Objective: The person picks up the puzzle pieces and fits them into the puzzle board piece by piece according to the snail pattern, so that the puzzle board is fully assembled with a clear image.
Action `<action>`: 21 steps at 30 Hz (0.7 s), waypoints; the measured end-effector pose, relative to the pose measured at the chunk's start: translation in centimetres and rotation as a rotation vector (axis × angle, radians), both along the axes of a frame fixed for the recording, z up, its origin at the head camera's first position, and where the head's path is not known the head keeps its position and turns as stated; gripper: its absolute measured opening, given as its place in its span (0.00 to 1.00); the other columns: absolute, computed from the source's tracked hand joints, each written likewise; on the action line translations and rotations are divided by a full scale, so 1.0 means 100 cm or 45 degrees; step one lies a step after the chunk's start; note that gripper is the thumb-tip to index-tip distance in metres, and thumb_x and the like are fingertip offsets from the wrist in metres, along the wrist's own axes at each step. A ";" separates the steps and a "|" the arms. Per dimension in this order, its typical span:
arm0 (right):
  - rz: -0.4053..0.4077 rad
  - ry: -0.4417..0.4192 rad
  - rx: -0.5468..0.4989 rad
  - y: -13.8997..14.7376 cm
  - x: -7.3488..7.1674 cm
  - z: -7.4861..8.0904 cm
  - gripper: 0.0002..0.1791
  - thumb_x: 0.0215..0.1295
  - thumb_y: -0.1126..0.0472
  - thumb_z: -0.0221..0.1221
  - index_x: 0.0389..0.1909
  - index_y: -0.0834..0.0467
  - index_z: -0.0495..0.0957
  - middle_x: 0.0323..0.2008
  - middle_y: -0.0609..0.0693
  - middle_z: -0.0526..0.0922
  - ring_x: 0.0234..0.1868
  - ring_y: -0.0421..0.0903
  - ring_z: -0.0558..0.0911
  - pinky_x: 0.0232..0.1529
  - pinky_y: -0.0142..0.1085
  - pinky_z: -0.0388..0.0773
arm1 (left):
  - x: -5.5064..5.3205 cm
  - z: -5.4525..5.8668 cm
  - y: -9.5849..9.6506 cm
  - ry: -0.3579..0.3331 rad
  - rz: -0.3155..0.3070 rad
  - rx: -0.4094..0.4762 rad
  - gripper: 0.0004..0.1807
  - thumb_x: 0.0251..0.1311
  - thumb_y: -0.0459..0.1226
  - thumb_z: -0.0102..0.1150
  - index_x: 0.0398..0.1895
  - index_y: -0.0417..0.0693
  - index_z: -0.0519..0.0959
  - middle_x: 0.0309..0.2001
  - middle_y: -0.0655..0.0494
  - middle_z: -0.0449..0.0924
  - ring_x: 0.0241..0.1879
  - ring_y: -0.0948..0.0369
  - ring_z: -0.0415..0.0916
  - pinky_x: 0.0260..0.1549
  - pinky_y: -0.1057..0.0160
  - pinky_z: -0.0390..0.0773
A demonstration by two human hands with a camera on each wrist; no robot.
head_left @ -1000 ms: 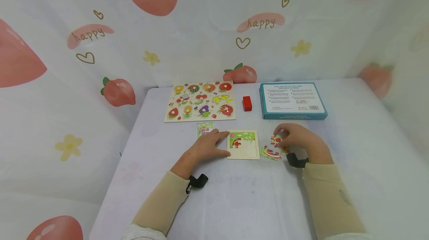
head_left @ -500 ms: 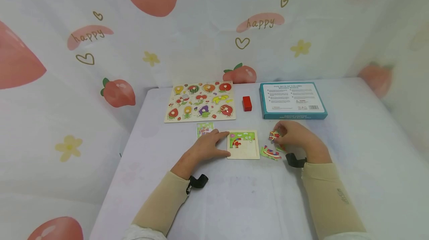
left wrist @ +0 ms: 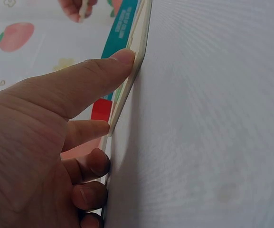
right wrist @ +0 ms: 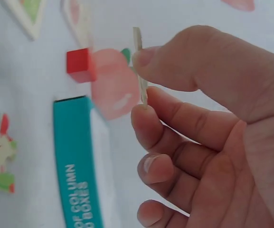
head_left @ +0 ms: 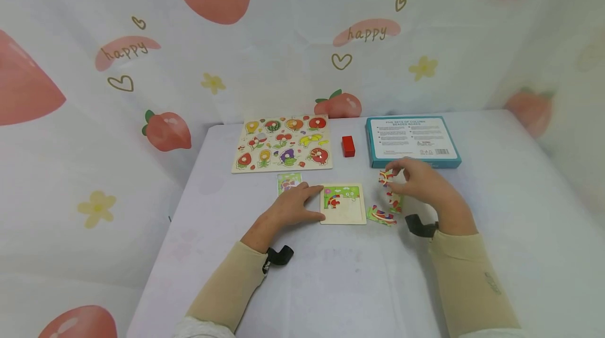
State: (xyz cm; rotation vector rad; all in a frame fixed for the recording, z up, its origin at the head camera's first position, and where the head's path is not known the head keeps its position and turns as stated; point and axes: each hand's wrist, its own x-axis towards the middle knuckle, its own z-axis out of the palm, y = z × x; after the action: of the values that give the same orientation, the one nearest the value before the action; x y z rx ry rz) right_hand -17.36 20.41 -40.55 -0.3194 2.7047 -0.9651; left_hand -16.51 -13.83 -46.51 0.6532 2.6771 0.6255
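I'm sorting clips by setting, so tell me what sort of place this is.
Likely an indoor tabletop play or filming corner, though I can't tell which: a fruit-printed backdrop hangs behind a fruit puzzle board and a small puzzle tray.

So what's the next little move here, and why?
Probably carry the puzzle piece over to the bare part of the wooden tray: the right hand pinches it to the tray's right, the tray is only partly filled, and the left hand touches its edge.
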 end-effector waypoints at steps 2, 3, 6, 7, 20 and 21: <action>0.002 0.026 -0.010 -0.002 0.003 0.006 0.23 0.65 0.57 0.67 0.60 0.58 0.79 0.47 0.56 0.76 0.46 0.54 0.71 0.37 0.43 0.73 | 0.000 0.000 0.000 -0.004 0.001 0.004 0.44 0.57 0.56 0.72 0.76 0.57 0.68 0.51 0.56 0.73 0.44 0.59 0.70 0.48 0.57 0.74; 0.003 0.036 -0.014 -0.004 0.005 0.009 0.23 0.66 0.57 0.67 0.60 0.58 0.79 0.48 0.57 0.76 0.47 0.55 0.71 0.38 0.43 0.73 | 0.000 0.000 0.000 -0.005 0.002 0.006 0.44 0.57 0.56 0.72 0.76 0.57 0.68 0.50 0.56 0.73 0.44 0.59 0.70 0.47 0.58 0.74; 0.013 0.085 -0.018 -0.007 0.010 0.017 0.24 0.67 0.58 0.67 0.62 0.59 0.78 0.51 0.57 0.77 0.49 0.57 0.71 0.40 0.44 0.74 | 0.000 0.001 0.000 -0.006 0.002 0.005 0.44 0.57 0.57 0.72 0.76 0.57 0.69 0.46 0.58 0.72 0.42 0.59 0.69 0.43 0.58 0.73; 0.020 0.104 -0.015 -0.008 0.012 0.019 0.24 0.67 0.58 0.67 0.62 0.59 0.78 0.51 0.57 0.77 0.50 0.57 0.71 0.41 0.44 0.74 | 0.000 0.001 0.000 -0.006 0.002 0.005 0.44 0.57 0.57 0.72 0.76 0.58 0.69 0.45 0.58 0.71 0.42 0.59 0.69 0.42 0.59 0.72; 0.129 0.357 -0.011 -0.026 0.032 0.043 0.18 0.66 0.59 0.68 0.56 0.54 0.82 0.50 0.49 0.82 0.48 0.52 0.75 0.48 0.49 0.75 | -0.001 0.000 0.000 0.003 -0.003 0.003 0.44 0.57 0.57 0.72 0.76 0.57 0.69 0.45 0.59 0.71 0.41 0.59 0.68 0.41 0.59 0.72; 0.134 0.364 -0.005 -0.028 0.033 0.043 0.17 0.66 0.59 0.68 0.55 0.53 0.82 0.50 0.48 0.82 0.49 0.51 0.75 0.49 0.50 0.75 | -0.001 0.000 0.000 0.005 -0.004 0.002 0.44 0.57 0.57 0.72 0.76 0.57 0.69 0.45 0.59 0.71 0.41 0.59 0.68 0.41 0.59 0.72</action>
State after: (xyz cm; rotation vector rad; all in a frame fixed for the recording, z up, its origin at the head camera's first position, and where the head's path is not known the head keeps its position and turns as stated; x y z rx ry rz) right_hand -14.02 17.61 -36.20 -0.6389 2.9029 -0.9597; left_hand -16.59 -13.87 -46.52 0.6593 2.6788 0.6265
